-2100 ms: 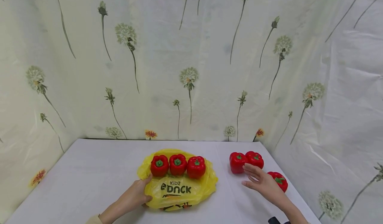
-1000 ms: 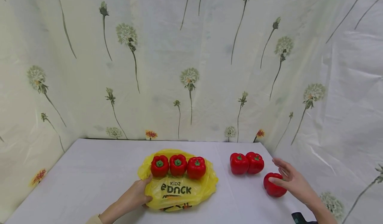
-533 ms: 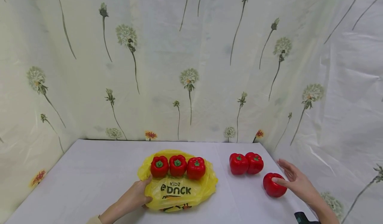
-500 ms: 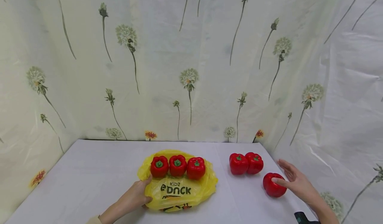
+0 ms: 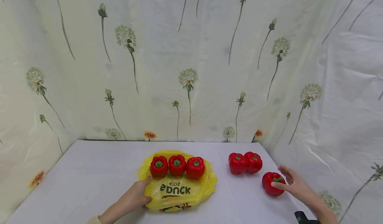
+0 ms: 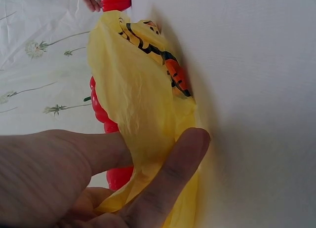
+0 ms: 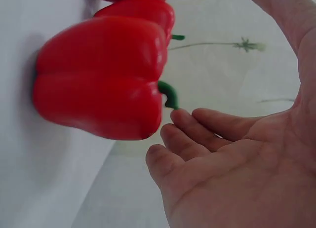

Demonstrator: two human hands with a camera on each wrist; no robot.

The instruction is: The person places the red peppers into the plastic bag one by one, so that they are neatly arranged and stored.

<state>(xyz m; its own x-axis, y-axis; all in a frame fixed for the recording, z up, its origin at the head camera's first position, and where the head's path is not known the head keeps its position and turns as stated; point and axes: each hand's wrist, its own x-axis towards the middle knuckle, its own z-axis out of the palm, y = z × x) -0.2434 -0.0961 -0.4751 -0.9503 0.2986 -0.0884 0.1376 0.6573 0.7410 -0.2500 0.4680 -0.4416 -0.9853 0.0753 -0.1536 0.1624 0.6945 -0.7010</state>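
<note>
A yellow plastic bag (image 5: 176, 202) with dark printed lettering lies flat on the table. My left hand (image 5: 136, 194) pinches its left edge; in the left wrist view the thumb and fingers (image 6: 173, 173) are on either side of the thin plastic. Three red bell peppers stand in a row on the bag: left (image 5: 159, 166), middle (image 5: 177, 165) and right (image 5: 195, 168). Another bell pepper (image 5: 271, 185) stands near the table's right edge. Beside it is my right hand (image 5: 294, 185), fingers spread; the right wrist view shows the palm facing it, with a gap between the fingertips and the skin.
Two more bell peppers (image 5: 237, 163) (image 5: 253, 162) stand touching each other at the back right. The white table (image 5: 98, 174) is backed by a hanging cloth (image 5: 209, 67) with a dandelion print, which also runs along both sides.
My right hand has moved from the back pair of peppers to the single pepper on the right. That pepper has shifted slightly left and turned, so its stem shows. The left hand stays put.
</note>
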